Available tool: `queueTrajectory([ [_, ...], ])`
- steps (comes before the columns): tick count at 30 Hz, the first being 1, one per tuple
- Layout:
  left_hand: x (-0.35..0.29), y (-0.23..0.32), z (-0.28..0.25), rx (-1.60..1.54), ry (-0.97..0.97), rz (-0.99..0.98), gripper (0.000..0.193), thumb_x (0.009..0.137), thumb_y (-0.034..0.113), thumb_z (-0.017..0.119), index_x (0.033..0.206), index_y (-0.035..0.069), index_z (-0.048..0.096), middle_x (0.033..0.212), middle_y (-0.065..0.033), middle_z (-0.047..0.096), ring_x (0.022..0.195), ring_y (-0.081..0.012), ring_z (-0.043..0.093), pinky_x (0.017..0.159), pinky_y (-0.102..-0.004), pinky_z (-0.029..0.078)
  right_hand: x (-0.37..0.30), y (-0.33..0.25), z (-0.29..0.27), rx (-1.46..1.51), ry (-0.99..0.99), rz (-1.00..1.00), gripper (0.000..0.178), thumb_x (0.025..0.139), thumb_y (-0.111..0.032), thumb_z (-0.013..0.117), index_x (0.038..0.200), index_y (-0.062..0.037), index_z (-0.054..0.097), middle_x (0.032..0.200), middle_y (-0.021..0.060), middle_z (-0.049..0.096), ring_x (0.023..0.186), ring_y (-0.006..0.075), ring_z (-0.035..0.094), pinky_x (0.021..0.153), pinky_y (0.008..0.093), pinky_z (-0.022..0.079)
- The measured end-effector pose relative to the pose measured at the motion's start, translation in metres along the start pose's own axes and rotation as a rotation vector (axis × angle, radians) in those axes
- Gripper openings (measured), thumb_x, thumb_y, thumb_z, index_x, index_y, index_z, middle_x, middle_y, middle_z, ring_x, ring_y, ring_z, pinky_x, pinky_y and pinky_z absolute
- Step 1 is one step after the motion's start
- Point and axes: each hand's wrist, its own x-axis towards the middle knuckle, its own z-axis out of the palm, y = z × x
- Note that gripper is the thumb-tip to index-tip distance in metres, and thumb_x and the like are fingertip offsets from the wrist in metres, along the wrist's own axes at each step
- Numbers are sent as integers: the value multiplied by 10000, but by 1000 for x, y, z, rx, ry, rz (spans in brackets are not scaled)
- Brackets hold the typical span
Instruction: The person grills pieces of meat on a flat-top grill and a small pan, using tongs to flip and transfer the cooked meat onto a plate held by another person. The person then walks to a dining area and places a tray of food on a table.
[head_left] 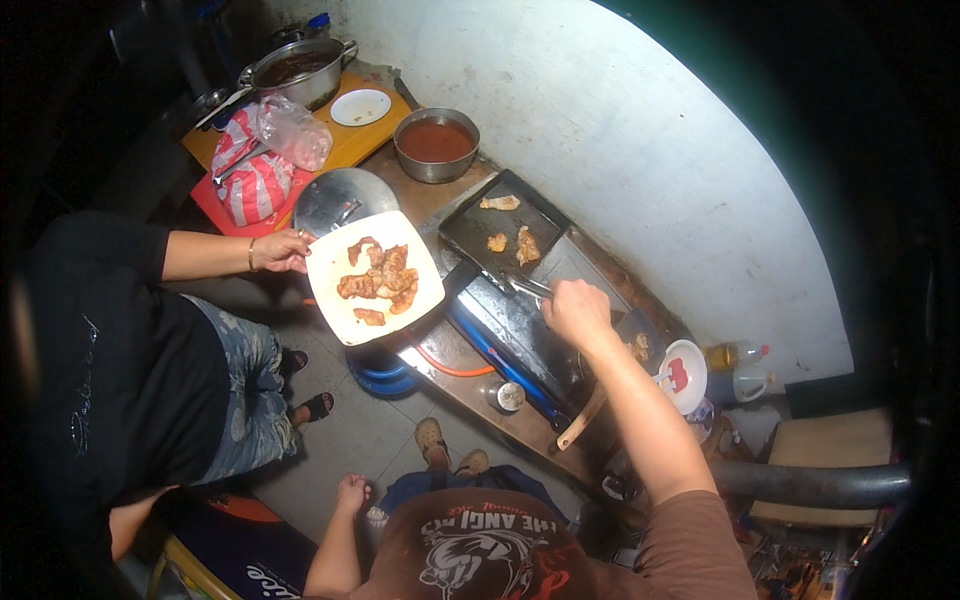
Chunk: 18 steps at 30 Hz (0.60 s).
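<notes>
Bare hands (578,315), the right around shiny metal tongs (530,287)

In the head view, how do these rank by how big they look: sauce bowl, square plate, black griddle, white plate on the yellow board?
Largest to smallest:
1. Square plate (held up, so nearness may enlarge it)
2. Black griddle
3. Sauce bowl
4. White plate

The person is wearing a brown T-shirt (540,535) carrying white lettering, a white line drawing and red accents; its short right sleeve (692,545) is leaving the arm bare down to the right hand (578,312). Blue bottoms (408,488) and tan, perforated clogs (432,441) are showing below.
</notes>
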Motion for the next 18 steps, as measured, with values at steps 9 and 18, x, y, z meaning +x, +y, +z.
queueTrajectory([
  [9,-3,-7,4,21,-5,21,133,955,193,517,1005,74,547,716,-36,615,541,-132,555,451,-291,442,28,49,8,651,-115,272,424,856,-355,644,1045,17,714,986,282,687,1009,366,670,907,430,498],
  [18,-12,-3,1,63,-14,4,116,964,206,509,972,96,544,718,-25,613,550,-126,556,455,-285,441,12,48,8,370,24,187,424,857,-371,639,1072,-12,705,992,258,692,989,387,667,878,440,507],
])
